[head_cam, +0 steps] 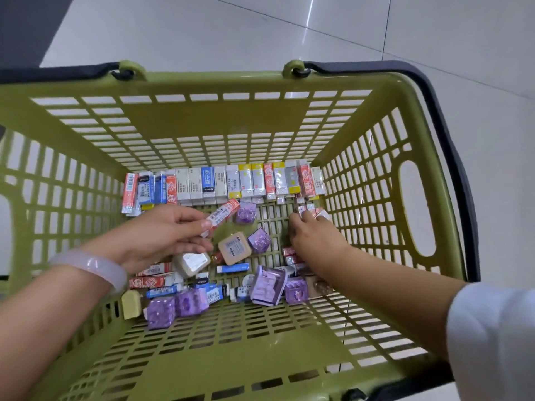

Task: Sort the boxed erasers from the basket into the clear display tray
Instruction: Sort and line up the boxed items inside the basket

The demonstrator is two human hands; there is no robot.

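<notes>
Boxed erasers: one row standing on end along the far wall of the olive-green basket, red, blue, white and yellow sleeves side by side; more lie loose across the basket floor toward the near side.
Left hand: pinches a red-and-white boxed eraser between thumb and fingertips, raised above the loose pile; pale bangle on the wrist.
Right hand: reaches to the far right corner, fingers curled onto small red-and-white boxes; grip not discernible.
Purple wrapped cubes: several among the loose items.
Square tan eraser: mid-floor.
Basket stands on the tiled floor.
</notes>
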